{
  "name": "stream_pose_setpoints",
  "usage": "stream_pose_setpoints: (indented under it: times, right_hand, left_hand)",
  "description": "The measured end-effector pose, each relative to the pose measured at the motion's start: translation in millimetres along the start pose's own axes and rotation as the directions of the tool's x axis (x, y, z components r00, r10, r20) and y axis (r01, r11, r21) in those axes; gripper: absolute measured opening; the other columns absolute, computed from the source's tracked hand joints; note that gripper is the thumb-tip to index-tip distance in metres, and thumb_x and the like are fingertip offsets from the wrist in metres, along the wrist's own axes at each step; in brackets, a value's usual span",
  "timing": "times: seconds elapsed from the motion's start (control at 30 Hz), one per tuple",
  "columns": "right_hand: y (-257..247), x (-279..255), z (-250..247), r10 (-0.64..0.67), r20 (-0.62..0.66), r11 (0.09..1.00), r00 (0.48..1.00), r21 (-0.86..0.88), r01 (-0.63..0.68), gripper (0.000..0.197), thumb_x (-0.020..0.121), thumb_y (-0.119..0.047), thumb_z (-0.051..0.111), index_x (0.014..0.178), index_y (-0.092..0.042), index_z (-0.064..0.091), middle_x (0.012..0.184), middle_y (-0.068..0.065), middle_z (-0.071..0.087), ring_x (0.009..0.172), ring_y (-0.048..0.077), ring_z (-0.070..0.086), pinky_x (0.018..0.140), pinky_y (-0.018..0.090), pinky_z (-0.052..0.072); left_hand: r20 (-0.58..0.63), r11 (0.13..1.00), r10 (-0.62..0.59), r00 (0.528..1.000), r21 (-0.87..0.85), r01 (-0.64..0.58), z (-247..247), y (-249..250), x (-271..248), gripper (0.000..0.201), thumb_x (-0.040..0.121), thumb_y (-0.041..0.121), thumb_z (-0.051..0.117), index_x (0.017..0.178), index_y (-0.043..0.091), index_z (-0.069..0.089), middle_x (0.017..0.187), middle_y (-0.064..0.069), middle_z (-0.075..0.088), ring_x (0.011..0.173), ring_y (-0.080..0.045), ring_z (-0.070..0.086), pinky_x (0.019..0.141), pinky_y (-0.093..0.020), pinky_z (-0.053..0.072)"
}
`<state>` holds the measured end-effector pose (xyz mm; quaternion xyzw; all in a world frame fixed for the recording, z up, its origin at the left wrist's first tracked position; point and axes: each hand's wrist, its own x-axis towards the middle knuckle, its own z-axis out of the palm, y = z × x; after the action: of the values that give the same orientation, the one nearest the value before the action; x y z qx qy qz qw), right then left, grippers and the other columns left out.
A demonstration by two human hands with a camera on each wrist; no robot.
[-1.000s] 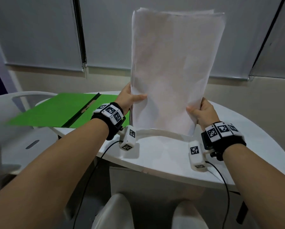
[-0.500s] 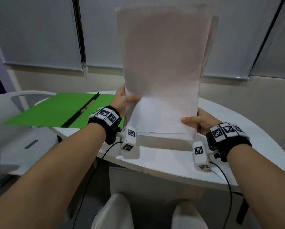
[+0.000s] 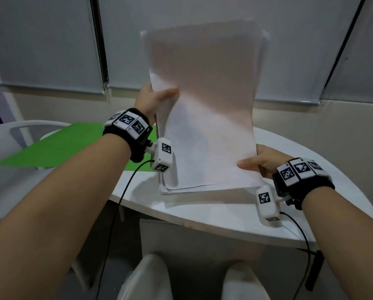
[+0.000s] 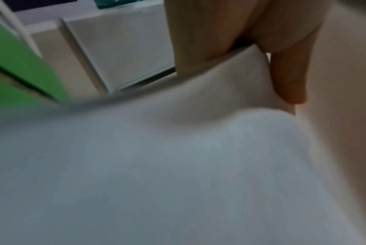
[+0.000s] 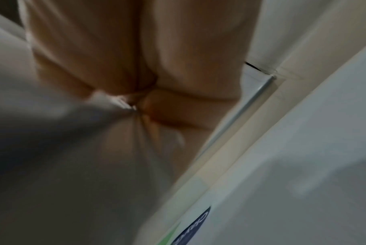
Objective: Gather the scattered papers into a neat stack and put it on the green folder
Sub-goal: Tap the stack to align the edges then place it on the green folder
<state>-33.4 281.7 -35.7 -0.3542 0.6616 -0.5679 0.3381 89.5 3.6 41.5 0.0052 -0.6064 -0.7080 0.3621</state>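
A stack of white papers [image 3: 205, 109] stands nearly upright over the white table [image 3: 224, 215], its bottom edge just above the tabletop. My left hand [image 3: 157, 98] grips the stack's left edge halfway up, thumb on the near face. My right hand [image 3: 257, 163] pinches the lower right corner. The left wrist view shows fingers [image 4: 287, 79] curled over the paper's edge [image 4: 198, 132]. In the right wrist view, fingers [image 5: 178, 107] pinch the sheets [image 5: 52, 149]. The green folder [image 3: 57, 146] lies open on the table to the left, partly hidden by my left forearm.
A white chair [image 3: 6, 148] stands to the left of the table. Blinds and a wall close off the far side. My knees [image 3: 192, 280] sit below the table's near edge. Cables hang from both wrist cameras.
The stack has tilted and shifted leftward. My left hand rose up the left edge, while my right hand dropped lower and stayed at the bottom right corner.
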Motion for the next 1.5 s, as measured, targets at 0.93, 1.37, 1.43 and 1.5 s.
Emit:
stream_pose_setpoints:
  times: [0.93,1.37,1.43,1.5]
  right_hand:
    - [-52,12,18,-0.505,-0.533,0.862,0.679,-0.276,0.425,0.028,0.075,-0.030,0.075,0.097,-0.017,0.064,0.075,-0.020,0.073,0.075,0.001,0.069,0.079,0.031,0.055]
    - [-56,15,30,-0.463,-0.610,0.857,0.643,-0.121,0.501,0.012,0.082,-0.010,0.069,0.092,-0.015,0.064,0.067,-0.013,0.072,0.064,-0.001,0.068,0.062,0.014,0.053]
    - [-52,14,29,-0.452,-0.608,0.861,0.652,-0.108,0.496,0.009,0.083,-0.014,0.069,0.082,-0.021,0.063,0.061,-0.016,0.071,0.060,-0.001,0.067,0.058,0.014,0.053]
    - [-52,13,27,-0.453,-0.605,0.865,0.655,-0.119,0.488,0.008,0.081,-0.017,0.071,0.079,-0.021,0.064,0.060,-0.016,0.071,0.058,-0.002,0.067,0.059,0.014,0.053]
  left_hand:
    - [0.040,0.991,0.120,0.992,0.059,-0.122,24,-5,-20,0.032,0.072,0.012,0.068,0.103,0.006,0.063,0.077,0.007,0.075,0.076,-0.009,0.071,0.073,-0.026,0.055]
    - [-0.076,0.997,0.065,0.995,0.044,-0.062,30,-27,-32,0.035,0.073,0.003,0.076,0.106,-0.001,0.067,0.080,0.005,0.074,0.076,-0.012,0.070,0.077,-0.028,0.057]
    - [-0.057,0.997,0.052,0.997,0.054,-0.049,28,-26,-34,0.030,0.074,0.005,0.075,0.103,0.003,0.068,0.076,0.008,0.075,0.074,-0.010,0.071,0.072,-0.024,0.056]
    - [-0.038,0.995,0.067,0.997,0.082,-0.064,28,-19,-32,0.034,0.072,0.008,0.078,0.104,0.004,0.068,0.076,0.008,0.075,0.073,-0.007,0.071,0.067,-0.021,0.055]
